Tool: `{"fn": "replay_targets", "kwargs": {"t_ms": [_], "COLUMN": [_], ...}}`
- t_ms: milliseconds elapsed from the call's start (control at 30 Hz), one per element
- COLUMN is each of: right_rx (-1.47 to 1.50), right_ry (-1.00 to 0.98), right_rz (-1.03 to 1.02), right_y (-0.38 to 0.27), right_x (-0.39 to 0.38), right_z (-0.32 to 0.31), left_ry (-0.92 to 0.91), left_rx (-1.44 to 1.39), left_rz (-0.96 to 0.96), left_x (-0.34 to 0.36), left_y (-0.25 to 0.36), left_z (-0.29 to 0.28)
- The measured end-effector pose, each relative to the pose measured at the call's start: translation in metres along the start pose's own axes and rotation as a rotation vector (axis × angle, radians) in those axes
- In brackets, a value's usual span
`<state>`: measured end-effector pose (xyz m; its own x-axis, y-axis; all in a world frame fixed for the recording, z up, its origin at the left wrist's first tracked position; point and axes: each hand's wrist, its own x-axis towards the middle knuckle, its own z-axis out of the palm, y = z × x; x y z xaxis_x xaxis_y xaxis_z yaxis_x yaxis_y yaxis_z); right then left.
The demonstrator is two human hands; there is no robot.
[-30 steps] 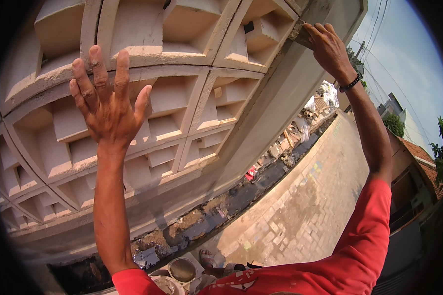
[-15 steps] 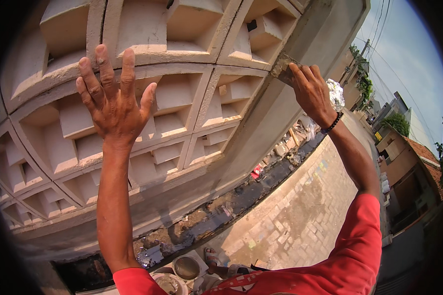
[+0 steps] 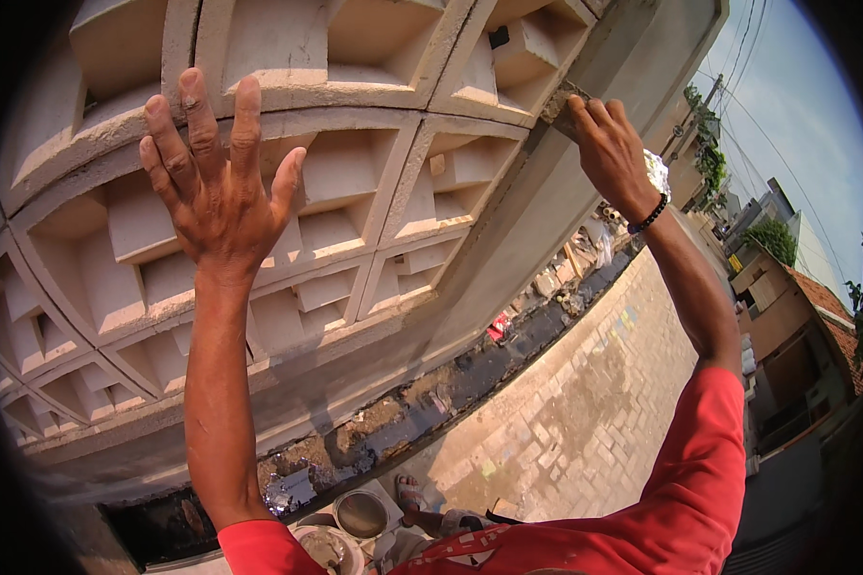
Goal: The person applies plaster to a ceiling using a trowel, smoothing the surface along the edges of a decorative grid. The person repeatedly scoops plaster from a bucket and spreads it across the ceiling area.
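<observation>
At the seam (image 3: 520,153) between openwork block wall (image 3: 278,43) and smooth grey pillar (image 3: 547,220), upper right in the head view, see fingers (image 3: 600,113) curled closely around a small flat tool (image 3: 558,105), held by the right hand (image 3: 612,153); note a rough, crusted look toward its far end. Hard to tell, with so much covered, whether touching the block's corner along the whole edge. For a clean pass, probably best to lay the flat tool snug along the seam, at a low, steady angle, pressing evenly and easing off near the block's rim to avoid chipping it. Farther left, find the left hand (image 3: 225,206) raised before the same wall, its fingers spread wide and nearly straight, gripping nothing; impossible to tell whether resting flat on the blocks or just off them. Better to use it as a light brace, well out of the flat tool's path. On the right wrist, spot a dark beaded bracelet (image 3: 648,213). Far below, notice a sandalled foot (image 3: 408,494) near a round bucket (image 3: 343,530), with a dark drain (image 3: 479,369) and pale paving (image 3: 566,422) beyond; when reaching, best to mind that drain.
</observation>
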<state>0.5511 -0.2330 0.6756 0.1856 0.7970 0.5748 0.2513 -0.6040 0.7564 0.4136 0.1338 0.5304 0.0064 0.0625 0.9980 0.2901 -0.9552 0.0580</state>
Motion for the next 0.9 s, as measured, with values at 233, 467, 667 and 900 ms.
{"fn": "replay_targets", "kwargs": {"t_ms": [233, 467, 667, 900], "right_rx": [0.098, 0.100, 0.017, -0.002], "right_ry": [-0.173, 0.031, 0.156, 0.094], "right_rz": [-0.095, 0.010, 0.023, 0.044], "right_y": [-0.043, 0.000, 0.043, 0.049], "right_x": [-0.031, -0.003, 0.035, 0.025], "right_z": [0.009, -0.021, -0.018, -0.011], "left_ry": [-0.019, -0.035, -0.023, -0.008], "left_rx": [0.011, -0.005, -0.002, -0.002], "left_rz": [-0.011, -0.008, -0.003, -0.009], "left_x": [0.004, 0.002, 0.004, 0.002], "left_y": [0.002, 0.002, -0.001, 0.001], "left_z": [-0.003, -0.003, -0.003, -0.001]}}
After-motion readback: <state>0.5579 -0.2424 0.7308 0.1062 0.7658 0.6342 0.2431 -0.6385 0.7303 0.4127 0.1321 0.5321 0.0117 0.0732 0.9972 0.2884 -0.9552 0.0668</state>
